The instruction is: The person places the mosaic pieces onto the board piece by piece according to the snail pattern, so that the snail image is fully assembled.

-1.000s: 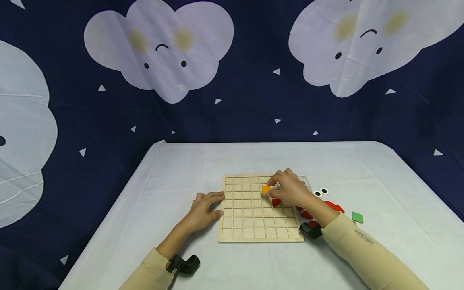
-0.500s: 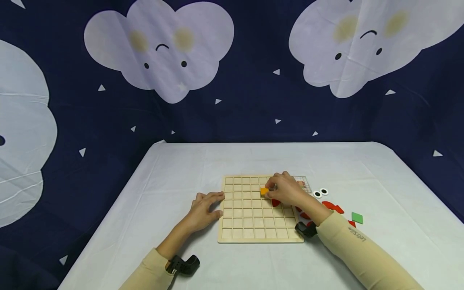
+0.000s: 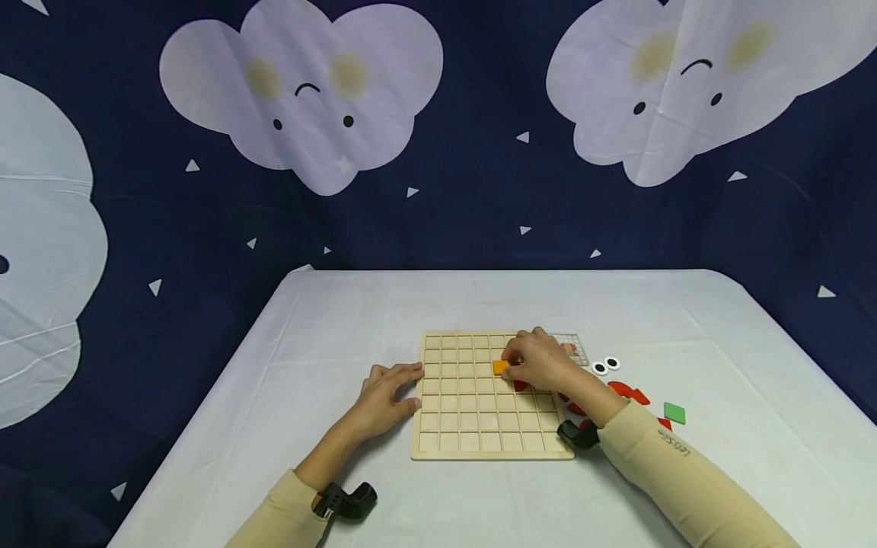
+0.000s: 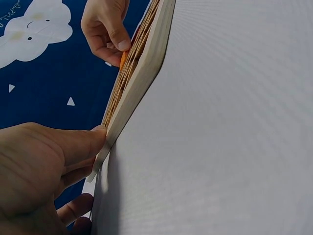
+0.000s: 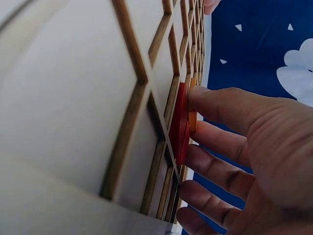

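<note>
A square wooden grid board (image 3: 469, 441) lies on the table. My left hand (image 3: 382, 402) touches its left edge, thumb and fingers extended. In the left wrist view the left thumb (image 4: 80, 144) rests against the board's rim. Over the upper part of the grid my right hand (image 3: 541, 361) pinches an orange tile (image 3: 500, 367) between thumb and fingers. The right wrist view shows the orange tile (image 5: 193, 121) at the grid surface, beside a red piece (image 5: 179, 125) with a curved edge that sits in the grid. The right hand partly covers both pieces.
A card with a printed grid (image 3: 570, 348) lies at the board's upper right. Two white eye-like discs (image 3: 599, 368), several red pieces (image 3: 622, 389) and a green tile (image 3: 674, 412) lie right of the board, some behind the right forearm. A dark cloud-printed cloth (image 3: 466, 213) hangs behind the table.
The right hand has moved slightly left and nearer, bringing the orange tile down to the grid surface. More of the printed card shows. The left hand has stayed in place.
</note>
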### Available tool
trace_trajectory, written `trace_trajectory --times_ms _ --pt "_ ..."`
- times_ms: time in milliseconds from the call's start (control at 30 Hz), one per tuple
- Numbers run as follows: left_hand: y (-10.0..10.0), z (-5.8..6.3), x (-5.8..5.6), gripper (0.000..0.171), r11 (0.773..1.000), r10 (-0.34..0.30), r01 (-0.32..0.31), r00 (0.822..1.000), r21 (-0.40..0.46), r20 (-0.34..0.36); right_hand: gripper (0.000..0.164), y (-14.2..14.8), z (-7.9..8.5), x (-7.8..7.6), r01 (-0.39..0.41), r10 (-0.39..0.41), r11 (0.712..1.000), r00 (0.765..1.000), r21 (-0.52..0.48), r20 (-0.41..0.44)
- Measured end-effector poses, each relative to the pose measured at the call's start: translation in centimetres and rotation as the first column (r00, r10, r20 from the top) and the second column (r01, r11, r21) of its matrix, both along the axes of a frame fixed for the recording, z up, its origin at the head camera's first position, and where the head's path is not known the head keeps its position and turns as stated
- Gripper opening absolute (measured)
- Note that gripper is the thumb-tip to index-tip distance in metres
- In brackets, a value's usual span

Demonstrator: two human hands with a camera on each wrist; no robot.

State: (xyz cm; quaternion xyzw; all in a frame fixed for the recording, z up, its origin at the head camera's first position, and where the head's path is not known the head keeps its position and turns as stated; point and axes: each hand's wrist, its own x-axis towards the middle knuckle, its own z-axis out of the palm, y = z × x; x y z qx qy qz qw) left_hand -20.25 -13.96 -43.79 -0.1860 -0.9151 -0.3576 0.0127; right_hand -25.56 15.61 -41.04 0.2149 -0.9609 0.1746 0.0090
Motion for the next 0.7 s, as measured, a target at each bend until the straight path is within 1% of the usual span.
trace_trajectory --times_ms 200,367,433,533,700 --pt "0.0 0.1 0.0 0.047 1.000 0.001 -0.001 1.000 -0.004 0.007 0.020 -0.1 -0.1 0.0 -0.003 0.003 1.000 1.000 -0.004 -0.001" --pt "0.0 0.1 0.0 0.047 1.000 -0.001 0.001 1.000 -0.008 0.005 0.019 0.0 0.2 0.2 -0.013 0.013 1.000 1.000 -0.020 -0.017" --pt "0.0 0.1 0.0 0.047 1.000 -0.002 0.002 1.000 -0.009 0.002 0.020 0.1 0.5 0.3 -0.014 0.013 0.999 1.000 -0.032 -0.022" --pt "0.1 0.1 0.0 0.047 1.000 -0.001 0.001 1.000 -0.009 0.001 0.023 0.3 1.0 0.6 0.009 -0.010 0.999 1.000 -0.051 -0.008" --pt "0.1 0.1 0.1 0.047 1.000 0.003 -0.003 1.000 -0.011 0.004 0.027 1.4 2.2 1.1 0.039 -0.038 0.995 0.999 -0.092 0.014"
